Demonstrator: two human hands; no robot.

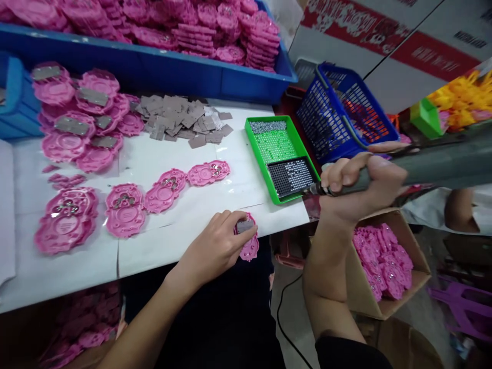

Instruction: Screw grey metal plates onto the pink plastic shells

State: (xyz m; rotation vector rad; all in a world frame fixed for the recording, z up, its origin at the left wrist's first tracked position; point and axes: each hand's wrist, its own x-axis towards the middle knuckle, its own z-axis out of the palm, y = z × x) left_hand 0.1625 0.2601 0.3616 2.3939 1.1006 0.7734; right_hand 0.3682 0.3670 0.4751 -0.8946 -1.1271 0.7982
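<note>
At the front edge of the white table, my left hand (215, 248) grips a pink plastic casing (250, 251) with a small grey plate (245, 225) on it. Wrapped in my right hand (361, 182) is a dark cylindrical power screwdriver (442, 160), held nearly level. Its tip is at the near right corner of a black perforated plate (273, 177), whose holes hold many small silvery screws (300, 174); whether it touches a screw I cannot tell. The black plate sits in a green tray (250, 138), with loose screws at the far end.
Several pink casings (125, 210) lie along the table, others with plates are piled (69, 125) at left. Loose grey plates (180, 118) lie behind. A long blue bin (154, 64), blue basket (326, 118) and carton (417, 277) surround the workspace. A cable (282, 307) hangs below.
</note>
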